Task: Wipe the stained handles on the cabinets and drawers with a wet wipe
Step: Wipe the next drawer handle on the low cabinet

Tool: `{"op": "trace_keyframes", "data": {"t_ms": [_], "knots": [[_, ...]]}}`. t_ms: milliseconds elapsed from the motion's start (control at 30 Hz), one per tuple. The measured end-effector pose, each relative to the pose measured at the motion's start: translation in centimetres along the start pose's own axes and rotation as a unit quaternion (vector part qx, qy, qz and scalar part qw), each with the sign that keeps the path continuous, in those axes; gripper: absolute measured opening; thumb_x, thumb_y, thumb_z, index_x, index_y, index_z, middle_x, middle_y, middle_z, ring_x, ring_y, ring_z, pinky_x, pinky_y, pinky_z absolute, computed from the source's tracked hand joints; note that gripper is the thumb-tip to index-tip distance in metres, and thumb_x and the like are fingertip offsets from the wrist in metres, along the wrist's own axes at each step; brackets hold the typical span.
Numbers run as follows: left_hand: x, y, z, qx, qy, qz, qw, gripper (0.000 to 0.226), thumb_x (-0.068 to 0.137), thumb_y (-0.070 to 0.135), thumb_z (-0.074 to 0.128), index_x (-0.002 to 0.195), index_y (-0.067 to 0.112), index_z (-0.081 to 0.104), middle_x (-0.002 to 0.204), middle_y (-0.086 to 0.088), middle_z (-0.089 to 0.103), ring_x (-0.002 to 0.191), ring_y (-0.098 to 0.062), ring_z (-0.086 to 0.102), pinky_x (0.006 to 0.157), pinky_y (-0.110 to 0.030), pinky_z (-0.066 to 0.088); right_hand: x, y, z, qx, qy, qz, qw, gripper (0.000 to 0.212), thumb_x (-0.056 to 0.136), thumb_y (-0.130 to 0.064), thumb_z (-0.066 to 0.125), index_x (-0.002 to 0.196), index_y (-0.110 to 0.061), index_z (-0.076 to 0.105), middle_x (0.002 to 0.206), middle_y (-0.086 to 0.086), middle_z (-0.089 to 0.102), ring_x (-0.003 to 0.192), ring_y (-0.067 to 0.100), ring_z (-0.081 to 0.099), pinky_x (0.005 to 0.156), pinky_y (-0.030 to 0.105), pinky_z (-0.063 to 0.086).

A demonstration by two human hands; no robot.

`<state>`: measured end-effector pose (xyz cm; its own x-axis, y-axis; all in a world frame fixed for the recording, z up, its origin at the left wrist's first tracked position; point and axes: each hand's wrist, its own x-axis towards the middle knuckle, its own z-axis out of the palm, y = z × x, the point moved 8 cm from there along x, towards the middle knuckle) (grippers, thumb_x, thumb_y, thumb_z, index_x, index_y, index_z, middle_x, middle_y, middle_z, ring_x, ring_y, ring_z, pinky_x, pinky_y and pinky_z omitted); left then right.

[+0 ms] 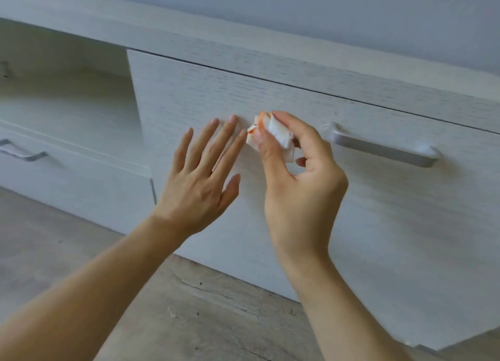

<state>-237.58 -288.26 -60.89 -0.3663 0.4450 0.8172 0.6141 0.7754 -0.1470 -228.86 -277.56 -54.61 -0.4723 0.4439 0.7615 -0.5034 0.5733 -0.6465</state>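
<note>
My right hand [300, 182] pinches a crumpled white wet wipe [281, 137] with orange-red stains on its upper left edge, held in front of a white wood-grain drawer front [270, 95]. My left hand [200, 179] is flat with spread fingers, its fingertips close to the wipe's left side. A silver bar handle [381, 148] sits on the same drawer, just right of my right hand, and looks free of stains. A second silver handle [21, 152] is on a lower drawer at the far left, partly cut by the frame edge.
An open shelf recess [67, 89] lies left of the drawer under the cabinet top [243, 46]. Grey wood-look flooring [189, 306] runs beneath. A pale wall [351, 8] stands behind the cabinet.
</note>
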Motion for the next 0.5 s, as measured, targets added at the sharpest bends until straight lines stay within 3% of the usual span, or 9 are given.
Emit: {"op": "trace_keyframes", "data": {"t_ms": [100, 233, 333, 500], "knots": [[-1.8, -4.4, -1.5, 0.044, -0.086, -0.027, 0.995, 0.057, 0.098, 0.034, 0.031, 0.149, 0.011, 0.018, 0.155, -0.009, 0.019, 0.144, -0.027, 0.016, 0.117, -0.047, 0.012, -0.6, -0.5, 3.7, 0.033, -0.089, 0.023, 0.995, 0.021, 0.086, -0.027, 0.067, 0.105, -0.017, 0.068, 0.092, -0.017, 0.062, 0.085, 0.005, 0.06, 0.079, 0.03, 0.049], [-4.2, -10.0, -3.6, 0.078, -0.163, -0.081, 0.98, 0.058, 0.098, 0.037, 0.026, 0.148, 0.009, 0.023, 0.154, -0.01, 0.023, 0.143, -0.027, 0.02, 0.117, -0.047, 0.013, -1.0, -0.9, 8.2, 0.054, -0.158, 0.034, 0.985, 0.019, 0.087, -0.027, 0.068, 0.104, -0.017, 0.069, 0.093, -0.01, 0.069, 0.082, 0.007, 0.059, 0.071, 0.011, 0.043], [-7.0, -14.0, -4.0, 0.094, -0.219, -0.102, 0.966, 0.059, 0.097, 0.04, 0.021, 0.147, 0.009, 0.027, 0.153, -0.011, 0.028, 0.142, -0.028, 0.024, 0.117, -0.046, 0.015, -2.2, -0.7, 12.3, 0.072, -0.201, 0.073, 0.974, 0.017, 0.086, -0.023, 0.069, 0.101, -0.016, 0.07, 0.085, -0.014, 0.066, 0.073, -0.004, 0.057, 0.066, 0.001, 0.041], [-11.5, -21.8, -4.6, 0.093, -0.275, -0.115, 0.95, 0.06, 0.097, 0.04, 0.021, 0.148, 0.01, 0.027, 0.153, -0.008, 0.028, 0.142, -0.025, 0.024, 0.118, -0.04, 0.012, -5.7, 0.6, 20.1, 0.066, -0.288, 0.15, 0.944, 0.008, 0.088, -0.021, 0.066, 0.091, -0.014, 0.07, 0.072, -0.02, 0.064, 0.066, -0.018, 0.056, 0.058, -0.001, 0.039]]}}
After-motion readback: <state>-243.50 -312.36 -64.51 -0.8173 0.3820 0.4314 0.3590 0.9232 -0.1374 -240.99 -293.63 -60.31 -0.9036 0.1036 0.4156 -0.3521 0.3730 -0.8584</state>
